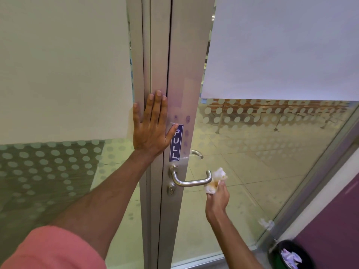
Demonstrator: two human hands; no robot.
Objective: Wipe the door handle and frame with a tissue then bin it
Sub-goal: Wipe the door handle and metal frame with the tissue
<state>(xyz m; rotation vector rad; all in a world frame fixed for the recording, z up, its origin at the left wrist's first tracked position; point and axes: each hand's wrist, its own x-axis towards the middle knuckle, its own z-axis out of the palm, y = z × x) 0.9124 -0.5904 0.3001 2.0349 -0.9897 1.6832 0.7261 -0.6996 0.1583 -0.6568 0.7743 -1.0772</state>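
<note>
A brushed steel lever handle [191,182] sticks out from the grey metal door frame [182,78], below a blue PULL sticker [176,143]. My right hand [217,199] holds a crumpled white tissue [216,180] pressed against the free end of the handle. My left hand [152,123] lies flat with fingers spread on the frame, just above and left of the sticker. A keyhole [172,189] sits under the handle's base.
A black bin [289,255] with crumpled paper inside stands at the bottom right, by a purple wall [334,220]. Frosted, dotted glass panels flank the frame on both sides. A second handle [196,153] shows through the glass on the door's far side.
</note>
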